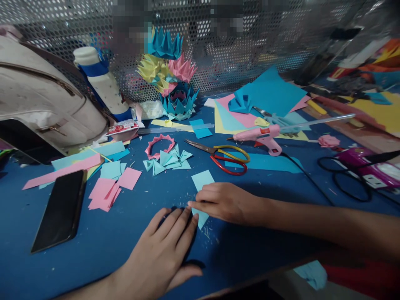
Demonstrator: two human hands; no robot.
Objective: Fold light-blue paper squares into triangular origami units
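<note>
A small light-blue paper strip (202, 180) lies on the blue table (103, 241) in front of me. My right hand (223, 203) lies across its middle, fingers pressed together on the paper. My left hand (165, 250) rests flat with fingers stretched out, their tips touching the strip's near end (201, 218). A pile of folded light-blue paper triangles (168, 160) and a pink folded paper ring (159, 146) lie just beyond.
Red-and-yellow scissors (225, 156) and a pink glue gun (262, 136) lie behind the strip. A black phone (59, 210) and pink squares (106, 191) sit left. Paper flowers (170, 77), a bottle (101, 83) and a bag (40, 100) stand by the mesh wall. Coloured sheets (268, 93) lie right.
</note>
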